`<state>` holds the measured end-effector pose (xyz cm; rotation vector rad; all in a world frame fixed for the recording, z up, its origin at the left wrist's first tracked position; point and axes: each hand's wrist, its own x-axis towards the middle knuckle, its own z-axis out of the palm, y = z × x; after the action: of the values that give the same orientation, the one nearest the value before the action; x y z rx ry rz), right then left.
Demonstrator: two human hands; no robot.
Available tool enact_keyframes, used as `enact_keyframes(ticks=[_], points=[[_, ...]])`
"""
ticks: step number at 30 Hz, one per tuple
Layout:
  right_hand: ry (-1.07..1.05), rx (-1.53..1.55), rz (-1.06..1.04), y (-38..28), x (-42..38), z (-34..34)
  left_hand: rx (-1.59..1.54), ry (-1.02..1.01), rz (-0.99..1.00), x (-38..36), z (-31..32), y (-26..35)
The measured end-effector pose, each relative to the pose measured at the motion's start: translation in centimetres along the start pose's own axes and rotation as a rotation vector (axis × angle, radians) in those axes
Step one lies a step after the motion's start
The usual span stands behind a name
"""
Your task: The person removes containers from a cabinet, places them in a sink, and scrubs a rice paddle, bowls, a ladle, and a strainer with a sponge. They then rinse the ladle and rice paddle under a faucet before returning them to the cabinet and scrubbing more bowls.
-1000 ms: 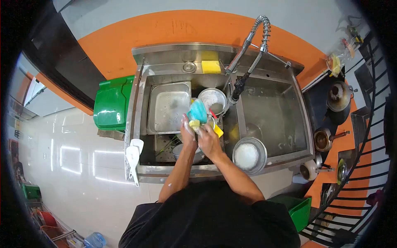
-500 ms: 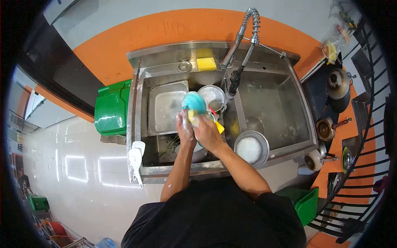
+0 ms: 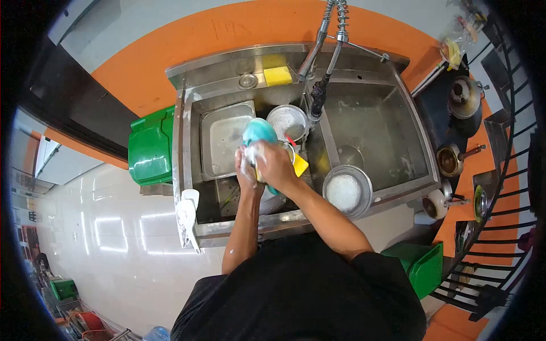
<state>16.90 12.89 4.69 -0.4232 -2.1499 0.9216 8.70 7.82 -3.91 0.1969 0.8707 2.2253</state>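
Note:
A teal round object (image 3: 259,131), perhaps a ladle or bowl, is held over the left sink basin. My left hand (image 3: 248,170), with soap foam on it, is closed round its lower part. My right hand (image 3: 275,165) presses against it from the right, closed on a yellow sponge that is mostly hidden. Beneath the hands lie a steel tray (image 3: 212,145), a round metal pan (image 3: 288,120) with suds and a yellow piece (image 3: 300,165) beside a red handle.
A metal bowl (image 3: 346,192) with white foam rests on the front rim of the right basin (image 3: 369,142). A yellow sponge (image 3: 277,76) lies on the back ledge near the spring faucet (image 3: 319,96). White utensils (image 3: 188,213) lie on the left rim.
My right hand has shifted across the teal object and now covers more of the sponge. The whole view has moved slightly, with the sink higher in the picture.

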Motion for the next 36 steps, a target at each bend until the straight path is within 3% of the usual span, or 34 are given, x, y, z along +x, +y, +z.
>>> enact_keyframes(ticks=[4,6,8,12,13,16,20,21,22,24,26,28,29,32,36], points=[[-0.022,-0.108,0.068,-0.2,-0.6,0.3,0.181,0.038,0.13,-0.9,3.6,3.6],[-0.044,-0.031,0.049,0.6,-3.4,0.3,0.096,-0.015,0.12,0.6,2.5,4.1],[-0.149,0.028,0.025,1.0,-5.6,0.0,0.01,0.111,0.134,0.2,4.5,5.7],[-0.045,0.103,0.021,0.7,-4.7,0.6,0.059,0.022,0.022,0.0,3.9,4.9],[-0.035,0.052,0.079,0.4,-3.0,0.4,0.329,0.035,0.133,1.2,2.1,3.2],[0.005,-0.004,0.151,-0.8,1.5,-0.3,-0.241,-0.057,-0.058,0.5,0.9,1.0],[0.023,-0.026,0.105,-0.6,-0.2,0.5,-0.072,-0.053,0.068,0.2,2.5,3.6],[0.083,0.087,0.011,-0.9,-1.2,0.6,0.217,0.089,0.168,0.5,2.5,4.4],[0.074,0.094,0.012,-0.4,-3.2,0.4,0.218,0.1,0.171,0.4,2.5,5.5],[-0.215,0.054,0.193,2.2,-6.0,-0.2,0.008,0.163,0.165,0.7,3.5,7.2],[-0.171,0.053,0.131,2.0,-5.5,-0.2,0.009,0.191,0.148,0.3,4.3,6.9],[-0.119,0.056,0.082,1.0,-4.7,-0.2,0.145,0.097,0.101,-0.3,4.5,5.6],[-0.061,0.003,0.094,0.1,-2.5,-0.5,0.583,0.05,0.313,1.0,1.9,3.3],[0.058,-0.067,0.1,-0.4,1.9,-0.9,-0.196,0.005,-0.149,-0.9,3.2,2.5],[0.19,-0.087,0.041,-2.3,4.1,-1.0,-0.162,-0.016,-0.091,-0.1,2.4,1.6]])
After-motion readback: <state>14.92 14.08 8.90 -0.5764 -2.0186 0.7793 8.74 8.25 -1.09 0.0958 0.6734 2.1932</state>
